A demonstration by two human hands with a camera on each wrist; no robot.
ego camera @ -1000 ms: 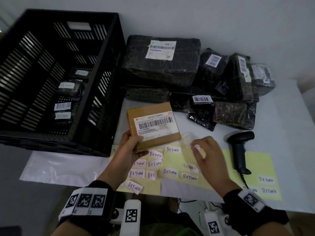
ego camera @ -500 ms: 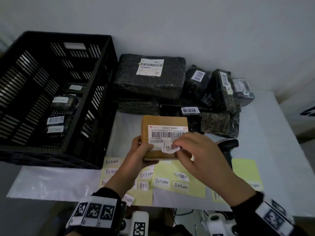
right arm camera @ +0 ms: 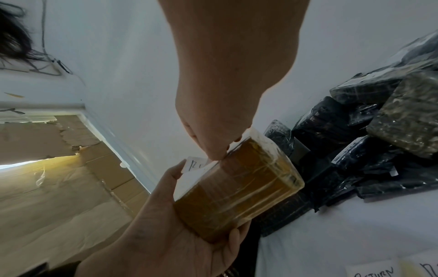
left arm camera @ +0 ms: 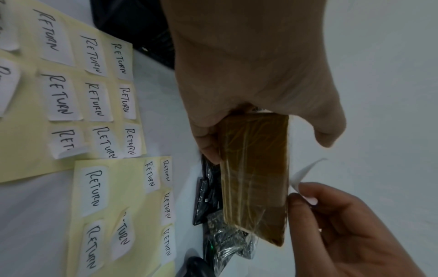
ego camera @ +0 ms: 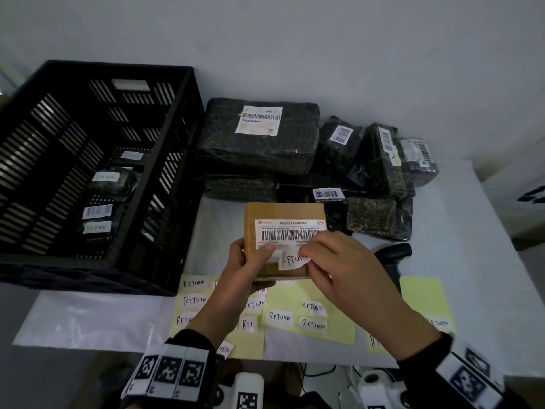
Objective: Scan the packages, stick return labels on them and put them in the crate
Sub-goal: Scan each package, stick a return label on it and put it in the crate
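Note:
A brown taped box (ego camera: 283, 214) with a white barcode label is held above the table in my left hand (ego camera: 250, 267), thumb on its face and fingers underneath. My right hand (ego camera: 333, 264) pinches a white RETURN label (ego camera: 292, 259) against the box face, below the barcode. In the left wrist view the box (left arm camera: 255, 168) shows edge-on, with the label (left arm camera: 305, 170) curling off beside my right fingertips. In the right wrist view the box (right arm camera: 239, 187) sits in my left palm. The black crate (ego camera: 165, 160) at left holds several labelled dark packages.
Several black-wrapped packages (ego camera: 259, 137) are piled behind the box, against the wall. Yellow backing sheets (ego camera: 309, 317) with several RETURN labels lie at the table's near edge. The black scanner (ego camera: 392, 255) lies mostly hidden behind my right hand.
My right hand peeled a RETURN label off the yellow sheet and brought it up onto the box face. My left hand lifted the box slightly and squared it to me.

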